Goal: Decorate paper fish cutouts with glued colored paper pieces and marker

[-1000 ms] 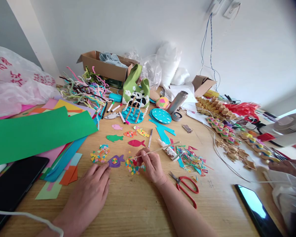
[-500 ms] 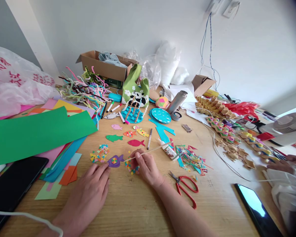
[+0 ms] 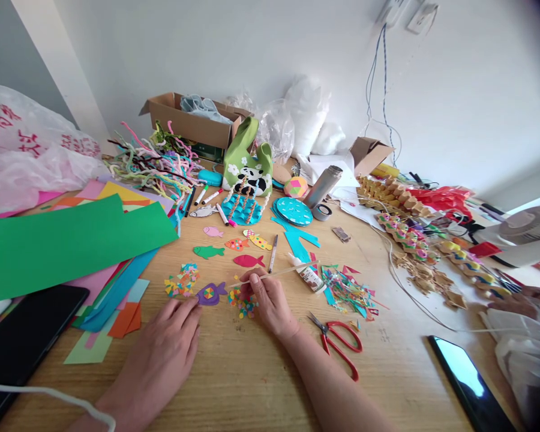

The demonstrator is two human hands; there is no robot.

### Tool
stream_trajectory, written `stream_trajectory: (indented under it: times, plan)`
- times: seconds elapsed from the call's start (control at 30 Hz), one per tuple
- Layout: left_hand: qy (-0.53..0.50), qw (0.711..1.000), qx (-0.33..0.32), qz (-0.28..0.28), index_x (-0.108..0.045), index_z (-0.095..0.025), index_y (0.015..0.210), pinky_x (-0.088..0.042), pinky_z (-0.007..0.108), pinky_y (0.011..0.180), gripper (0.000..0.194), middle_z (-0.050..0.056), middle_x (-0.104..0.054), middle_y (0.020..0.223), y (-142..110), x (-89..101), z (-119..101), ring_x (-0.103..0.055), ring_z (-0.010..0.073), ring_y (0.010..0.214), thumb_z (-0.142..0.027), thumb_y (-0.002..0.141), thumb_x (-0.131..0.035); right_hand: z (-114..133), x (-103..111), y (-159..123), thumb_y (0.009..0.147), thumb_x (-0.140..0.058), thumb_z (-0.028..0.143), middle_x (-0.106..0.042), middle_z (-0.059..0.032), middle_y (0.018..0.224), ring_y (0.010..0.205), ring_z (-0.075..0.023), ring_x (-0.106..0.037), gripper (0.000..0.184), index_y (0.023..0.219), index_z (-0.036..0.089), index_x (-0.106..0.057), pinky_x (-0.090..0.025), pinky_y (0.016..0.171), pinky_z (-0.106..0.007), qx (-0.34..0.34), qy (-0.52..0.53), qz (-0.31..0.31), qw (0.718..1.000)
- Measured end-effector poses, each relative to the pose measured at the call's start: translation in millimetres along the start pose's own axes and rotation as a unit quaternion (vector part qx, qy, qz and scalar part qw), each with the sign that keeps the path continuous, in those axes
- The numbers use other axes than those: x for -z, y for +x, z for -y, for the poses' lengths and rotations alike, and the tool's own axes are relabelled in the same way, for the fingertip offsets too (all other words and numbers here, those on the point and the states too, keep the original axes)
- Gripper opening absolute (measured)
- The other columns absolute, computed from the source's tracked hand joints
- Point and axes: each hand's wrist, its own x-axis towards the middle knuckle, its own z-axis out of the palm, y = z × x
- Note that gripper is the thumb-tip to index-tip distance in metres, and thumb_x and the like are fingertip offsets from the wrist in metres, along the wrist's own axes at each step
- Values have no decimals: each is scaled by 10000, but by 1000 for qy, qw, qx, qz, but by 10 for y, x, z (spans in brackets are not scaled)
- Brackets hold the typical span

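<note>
A purple paper fish (image 3: 210, 294) with a multicoloured round patch lies flat on the table. The fingertips of my left hand (image 3: 173, 330) are closed on its left end, holding it against the wood. My right hand (image 3: 270, 303) pinches a thin pale stick (image 3: 292, 269), whose tip points left, close to the fish's tail. Under the right fingers are small coloured paper dots (image 3: 242, 307). Left of the fish sits a heap of triangular paper bits (image 3: 182, 281). A green paper fish (image 3: 208, 252) and a red paper fish (image 3: 249, 260) lie just beyond.
Red-handled scissors (image 3: 339, 345) lie right of my right forearm. Behind them are a glue bottle (image 3: 310, 277) and paper scraps (image 3: 348, 289). Green paper sheets (image 3: 81, 243) are stacked at left, a phone (image 3: 468, 381) lies front right. Another person's hand (image 3: 515, 300) is at the right edge.
My right hand has shifted slightly to the right, and the stick's tip has drawn slightly away from the fish's tail. My left hand and the purple fish have stayed put.
</note>
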Motion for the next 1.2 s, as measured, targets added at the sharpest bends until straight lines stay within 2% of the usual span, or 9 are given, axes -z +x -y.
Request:
stream_trajectory:
  times: [0.17,0.27,0.43,0.63,0.87,1.2]
  plan:
    - [1,1000,-3,-1,-714,-80,1091,-521,432,894,354,127,-721,1113,-3,-8,4,-625,282,1024,-151,930,-406,-24,50,-9,994,-398,591,-617,-26,673,578,-148,-629,498,852,167,-619,-500,569,-254,-10,35,-50,998]
    - [-7,1000,-3,0,-716,-80,1089,-520,444,892,352,131,-720,1116,-11,-18,10,-625,289,1026,-147,926,-412,-38,97,-19,1003,-373,579,-569,-1,588,492,-125,-567,517,769,176,-597,-442,489,-228,0,-11,-64,998]
    - [-10,1000,1,5,-712,-85,1112,-512,446,906,355,126,-717,1129,-20,-31,10,-621,292,1043,-161,932,-416,-29,149,-40,1049,-330,435,-547,0,591,505,-110,-519,485,703,192,-567,-399,527,-230,99,-146,-51,983]
    - [-2,1000,-2,-4,-713,-75,1092,-502,436,913,353,130,-719,1118,-19,-37,7,-622,286,1034,-162,936,-409,32,174,-37,1059,-298,388,-508,13,569,472,-102,-494,470,684,202,-512,-374,510,-229,160,-205,-39,965]
    - [7,1000,-8,-14,-716,-69,1075,-510,438,892,354,136,-723,1100,-5,-10,7,-627,288,1015,-156,929,-406,36,296,-18,1059,-303,364,-519,17,547,444,-97,-488,456,687,205,-513,-371,490,-221,169,-211,-35,962]
    - [7,1000,-7,-9,-710,-80,1100,-516,432,886,362,127,-726,1110,-9,-5,4,-631,285,1026,-174,939,-400,42,426,2,1044,-320,360,-522,16,524,445,-114,-517,439,665,218,-490,-386,505,-232,146,-247,11,958]
